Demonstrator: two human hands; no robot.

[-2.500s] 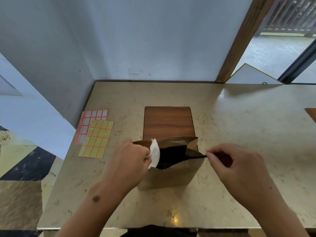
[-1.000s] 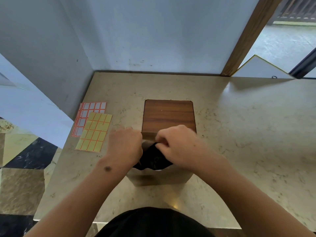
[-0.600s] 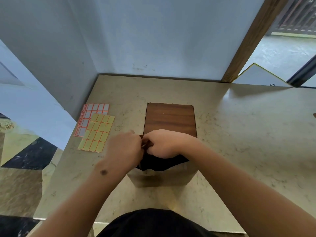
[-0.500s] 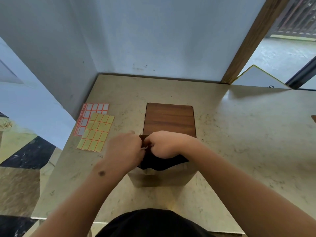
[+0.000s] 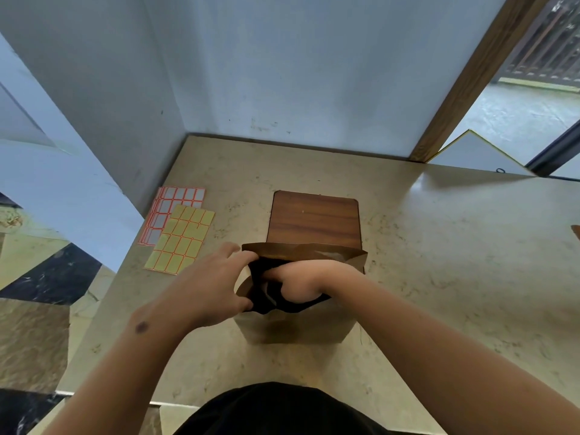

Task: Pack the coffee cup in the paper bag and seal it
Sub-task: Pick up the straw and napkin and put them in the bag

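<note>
A brown paper bag (image 5: 292, 328) stands upright on the marble table (image 5: 455, 262), its mouth wide open and dark inside. My left hand (image 5: 207, 287) pinches the bag's left rim, thumb inside and fingers outside. My right hand (image 5: 301, 281) reaches down into the mouth, and its fingers are hidden by the bag's near wall. No coffee cup is visible; the inside of the bag is too dark to tell what it holds.
A wooden board (image 5: 314, 219) lies flat just behind the bag. Two sticker sheets lie at the left, a yellow sheet (image 5: 182, 240) overlapping a white-and-red sheet (image 5: 175, 202). Walls close the table's left and back sides; a wooden door frame (image 5: 470, 76) stands at the back right.
Both hands were together at the left of the bag's mouth. The right hand has since sunk into the bag, and the mouth has spread wider. The white piece seen earlier is out of sight.
</note>
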